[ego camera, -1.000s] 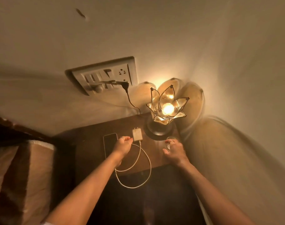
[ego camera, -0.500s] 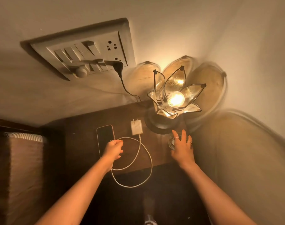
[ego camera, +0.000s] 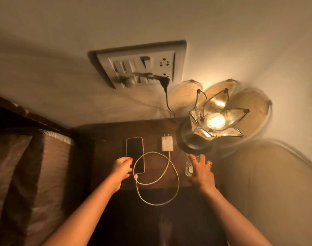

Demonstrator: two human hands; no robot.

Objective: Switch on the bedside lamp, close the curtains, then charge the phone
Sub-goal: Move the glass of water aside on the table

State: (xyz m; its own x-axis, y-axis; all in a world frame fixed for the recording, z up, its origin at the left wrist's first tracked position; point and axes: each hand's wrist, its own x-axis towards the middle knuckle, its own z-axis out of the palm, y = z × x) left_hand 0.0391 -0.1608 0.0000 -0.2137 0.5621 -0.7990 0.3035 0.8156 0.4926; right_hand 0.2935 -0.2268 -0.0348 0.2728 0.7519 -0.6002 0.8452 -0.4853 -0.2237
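Observation:
The petal-shaped glass lamp is lit at the back right of the dark wooden bedside table. A dark phone lies face up on the table. My left hand curls its fingers around the phone's lower left edge. A white charger adapter lies unplugged beside the phone. Its white cable loops over the phone's lower part and off the table's front edge. My right hand is spread open over a small glass object by the lamp base.
A switchboard with sockets is on the wall, with the lamp's black plug in the lower socket. A bed stands at the left. Beige fabric fills the right side. A bare foot shows on the floor below.
My left hand moved from the cable beside the adapter to the phone's lower edge. My right hand opened its fingers and shifted toward the lamp base. The view tilted and drew closer.

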